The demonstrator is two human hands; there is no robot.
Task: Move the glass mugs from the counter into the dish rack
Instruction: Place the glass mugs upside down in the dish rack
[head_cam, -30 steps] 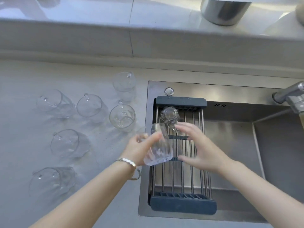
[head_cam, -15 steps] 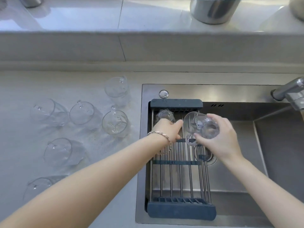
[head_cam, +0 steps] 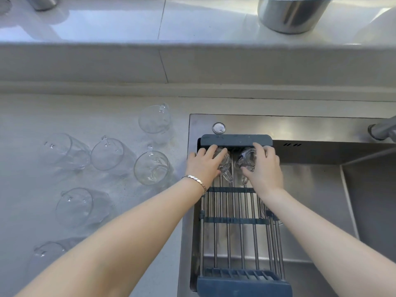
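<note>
dish rack 12 o'clock end: two glass mugs | left hand fingers curled over left mug | right hand fingers curled over right mug | six mugs on counter at 9 o'clock

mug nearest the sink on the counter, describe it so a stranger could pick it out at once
Start at the steel sink with the dish rack across it, then look left onto the pale counter, where six glass mugs stand. Two lie closest to the sink; the nearest mug is the nearer one of that pair, beside the left hand.

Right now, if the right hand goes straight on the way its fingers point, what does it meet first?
Probably the dish rack's dark end bar, just beyond the fingertips of the right hand, which rests on a glass mug. Depth is unclear.
</note>
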